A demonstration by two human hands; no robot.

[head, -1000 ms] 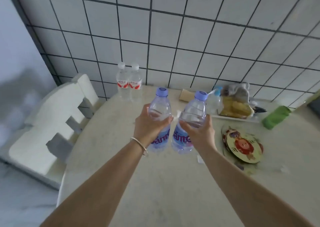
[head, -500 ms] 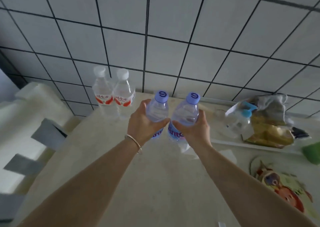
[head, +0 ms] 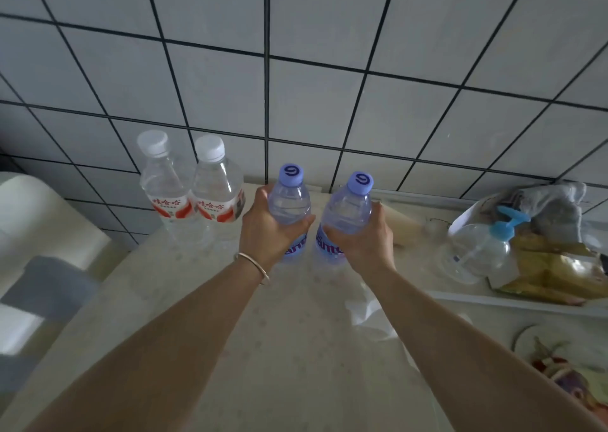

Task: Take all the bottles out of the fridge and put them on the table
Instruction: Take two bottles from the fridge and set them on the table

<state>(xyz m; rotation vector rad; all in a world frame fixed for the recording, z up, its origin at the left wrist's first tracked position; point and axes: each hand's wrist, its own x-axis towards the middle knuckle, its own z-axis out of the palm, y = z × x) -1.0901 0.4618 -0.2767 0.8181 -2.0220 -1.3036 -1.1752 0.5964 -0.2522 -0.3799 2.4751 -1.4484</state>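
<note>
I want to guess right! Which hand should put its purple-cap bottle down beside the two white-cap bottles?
Probably the left hand: its purple-cap bottle is right beside the white-cap bottles; the right hand is farther away.

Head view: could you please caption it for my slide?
Both hands set purple-capped bottles beside two white-capped ones.

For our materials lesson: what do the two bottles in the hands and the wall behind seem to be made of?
Purple-capped bottles: clear, thin plastic, likely; the table shows through them. Caps opaque matte plastic.
Wall: glazed ceramic tile, apparently; pale squares with dark grout lines.
</note>
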